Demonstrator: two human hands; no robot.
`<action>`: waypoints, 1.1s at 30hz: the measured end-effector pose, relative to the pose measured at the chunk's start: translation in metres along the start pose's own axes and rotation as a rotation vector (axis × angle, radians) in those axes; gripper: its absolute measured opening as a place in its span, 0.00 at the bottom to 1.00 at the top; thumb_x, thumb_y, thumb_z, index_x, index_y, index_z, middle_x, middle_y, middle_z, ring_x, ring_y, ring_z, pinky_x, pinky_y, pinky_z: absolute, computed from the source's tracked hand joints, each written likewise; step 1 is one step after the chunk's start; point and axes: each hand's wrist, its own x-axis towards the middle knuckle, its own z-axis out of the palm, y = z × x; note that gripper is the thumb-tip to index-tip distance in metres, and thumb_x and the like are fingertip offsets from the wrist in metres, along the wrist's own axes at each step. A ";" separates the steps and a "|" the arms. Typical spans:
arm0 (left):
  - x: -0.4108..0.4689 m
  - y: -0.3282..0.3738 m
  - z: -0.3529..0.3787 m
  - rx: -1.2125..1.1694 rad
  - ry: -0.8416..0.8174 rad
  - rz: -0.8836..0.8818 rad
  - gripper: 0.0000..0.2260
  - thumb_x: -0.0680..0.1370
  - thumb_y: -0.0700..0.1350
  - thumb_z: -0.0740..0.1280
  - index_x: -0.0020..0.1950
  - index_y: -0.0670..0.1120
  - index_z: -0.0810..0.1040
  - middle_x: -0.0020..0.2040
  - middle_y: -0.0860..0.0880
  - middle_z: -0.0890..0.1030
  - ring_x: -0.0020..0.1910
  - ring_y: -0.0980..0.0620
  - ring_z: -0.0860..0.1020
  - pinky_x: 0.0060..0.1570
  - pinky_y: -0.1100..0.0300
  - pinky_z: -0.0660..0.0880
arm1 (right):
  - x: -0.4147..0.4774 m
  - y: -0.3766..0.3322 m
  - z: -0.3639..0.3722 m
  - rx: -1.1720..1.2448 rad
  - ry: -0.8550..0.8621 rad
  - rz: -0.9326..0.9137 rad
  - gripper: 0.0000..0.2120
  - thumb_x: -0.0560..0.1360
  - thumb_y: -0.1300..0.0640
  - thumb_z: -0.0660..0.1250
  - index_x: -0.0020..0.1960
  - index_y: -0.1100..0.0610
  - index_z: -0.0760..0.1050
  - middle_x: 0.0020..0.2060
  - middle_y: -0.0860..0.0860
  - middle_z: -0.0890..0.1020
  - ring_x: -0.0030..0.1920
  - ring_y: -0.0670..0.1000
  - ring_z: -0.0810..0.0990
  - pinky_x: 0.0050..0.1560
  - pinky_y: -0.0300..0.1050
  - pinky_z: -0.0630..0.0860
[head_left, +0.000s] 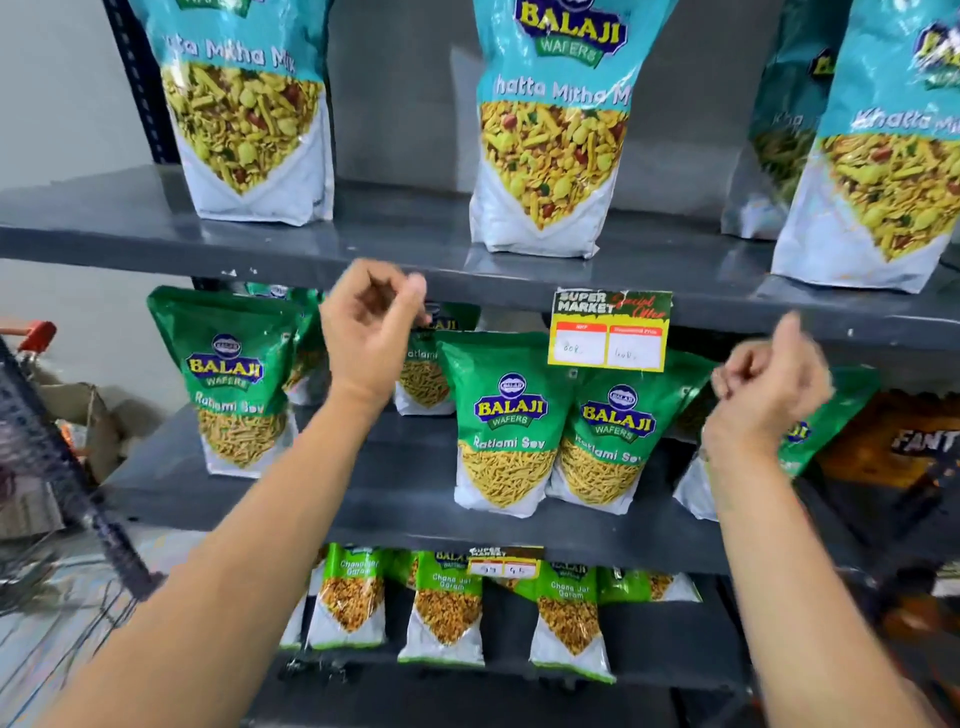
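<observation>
Both my hands are raised in front of a grey shop shelf (395, 260). My left hand (371, 332) hovers before the upper shelf's front edge with loosely curled fingers and holds nothing. My right hand (769, 384) is raised at the right, fingers loosely curled, empty, in front of a green snack bag (831, 415). Green Ratlami Sev bags (506, 426) stand on the middle shelf between my hands. Teal Khatta Mitha Mix bags (550, 130) stand on the shelf above.
A yellow price tag (610, 332) hangs from the upper shelf edge. Small Chana Jor Garam bags (447, 608) line the lowest shelf (467, 675). A wire shopping cart (62, 493) with a red handle is at my left. Dark orange packs (904, 441) sit at the far right.
</observation>
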 end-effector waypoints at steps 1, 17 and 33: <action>-0.018 -0.015 -0.007 0.050 -0.008 -0.039 0.07 0.74 0.44 0.70 0.39 0.53 0.75 0.32 0.52 0.78 0.31 0.47 0.76 0.34 0.50 0.72 | -0.019 0.018 -0.017 -0.058 0.008 0.043 0.20 0.74 0.52 0.65 0.26 0.51 0.64 0.18 0.44 0.68 0.19 0.45 0.61 0.21 0.39 0.53; -0.156 -0.158 0.011 0.365 -0.535 -0.874 0.43 0.57 0.51 0.84 0.66 0.48 0.66 0.61 0.52 0.77 0.61 0.52 0.75 0.62 0.56 0.73 | -0.147 0.189 -0.096 -0.927 -0.579 0.567 0.30 0.68 0.59 0.76 0.67 0.56 0.67 0.49 0.46 0.81 0.48 0.44 0.82 0.43 0.26 0.74; -0.131 -0.202 -0.019 0.182 -0.602 -0.844 0.36 0.58 0.42 0.84 0.61 0.52 0.71 0.58 0.46 0.82 0.56 0.48 0.83 0.57 0.43 0.79 | -0.120 0.220 -0.090 -0.734 -0.750 0.675 0.40 0.64 0.57 0.80 0.70 0.52 0.64 0.60 0.53 0.80 0.59 0.49 0.80 0.61 0.48 0.78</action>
